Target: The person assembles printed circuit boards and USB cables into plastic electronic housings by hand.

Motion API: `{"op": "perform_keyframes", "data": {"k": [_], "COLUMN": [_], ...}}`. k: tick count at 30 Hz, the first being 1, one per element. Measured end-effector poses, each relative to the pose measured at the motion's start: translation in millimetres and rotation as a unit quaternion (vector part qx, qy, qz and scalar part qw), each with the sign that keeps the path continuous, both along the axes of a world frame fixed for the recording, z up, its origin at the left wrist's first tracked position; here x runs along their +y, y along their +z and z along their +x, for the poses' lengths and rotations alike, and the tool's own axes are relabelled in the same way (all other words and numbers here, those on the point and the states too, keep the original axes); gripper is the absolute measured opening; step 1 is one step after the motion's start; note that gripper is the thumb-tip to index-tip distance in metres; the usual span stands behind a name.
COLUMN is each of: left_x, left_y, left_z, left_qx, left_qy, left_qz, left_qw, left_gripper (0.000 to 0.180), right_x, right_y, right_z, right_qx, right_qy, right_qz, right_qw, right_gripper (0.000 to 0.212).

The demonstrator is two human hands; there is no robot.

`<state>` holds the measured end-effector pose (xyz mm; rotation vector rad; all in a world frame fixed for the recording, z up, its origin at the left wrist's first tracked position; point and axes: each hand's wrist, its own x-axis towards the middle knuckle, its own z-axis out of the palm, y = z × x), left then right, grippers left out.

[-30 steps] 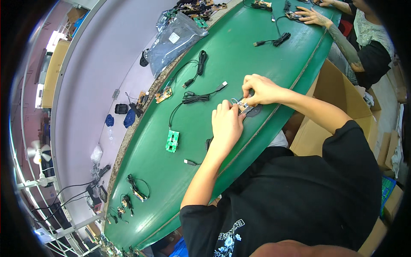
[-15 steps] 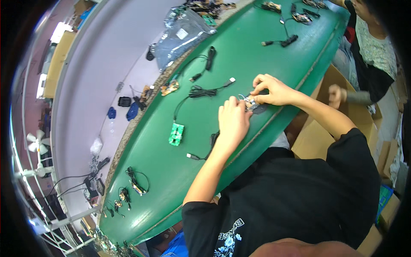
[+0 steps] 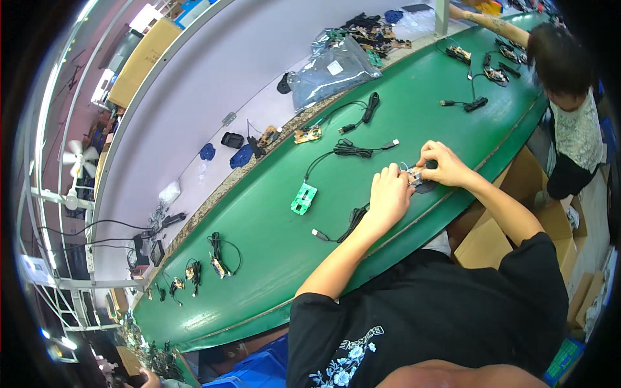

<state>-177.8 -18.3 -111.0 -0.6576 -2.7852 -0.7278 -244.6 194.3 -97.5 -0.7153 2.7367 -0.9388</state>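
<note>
Both hands meet at the near edge of the green table (image 3: 272,258), on a small circuit board (image 3: 414,176) with a thin pale wire and a dark rounded part (image 3: 425,188) under it. My left hand (image 3: 390,199) grips its left side with bent fingers. From the right, my right hand (image 3: 445,165) pinches its top; the fingers partly hide the board. Beside my left wrist runs a black cable (image 3: 351,224) with a light plug. Farther off lie a green circuit board (image 3: 303,198) and its coiled black USB cable (image 3: 352,150).
Beyond the table, a shelf ledge holds a grey plastic bag (image 3: 333,74), blue pieces (image 3: 241,157) and dark parts. Other cabled boards lie at the left end and far right. A co-worker (image 3: 569,110) stands at the right, near open cardboard boxes (image 3: 482,242).
My view has swung, shifting the scene rightward and down. My hands stay at the small board with little change of grip. The co-worker now leans over the table's far end, one arm outstretched.
</note>
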Motion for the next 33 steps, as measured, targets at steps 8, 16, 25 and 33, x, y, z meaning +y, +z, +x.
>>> {"op": "perform_keyframes", "data": {"k": [8, 16, 25, 33], "left_x": [-13.5, -205.9, -264.5, -242.7], "left_y": [-7.3, -29.7, -42.9, -42.2], "left_z": [13.1, 84.8, 93.0, 77.2], "left_qx": [0.038, 0.130, 0.077, 0.068], "left_qy": [0.008, 0.273, 0.410, 0.378], "left_qz": [0.055, 0.156, 0.268, 0.306], "left_qw": [0.998, 0.940, 0.868, 0.871], "left_gripper": [0.047, 0.030, 0.015, 0.011], "right_x": [-20.8, 49.2, -266.6, -346.0], "right_y": [-3.9, 42.0, 33.7, -12.8], "right_z": [49.1, -5.5, -163.3, -362.2], "right_qx": [0.199, 0.325, 0.268, 0.298], "right_qy": [0.083, -0.170, 0.117, -0.066], "right_qz": [0.062, 0.089, -0.061, 0.212], "right_qw": [0.975, 0.926, 0.954, 0.928], "right_gripper": [0.051, 0.037, 0.024, 0.025]}}
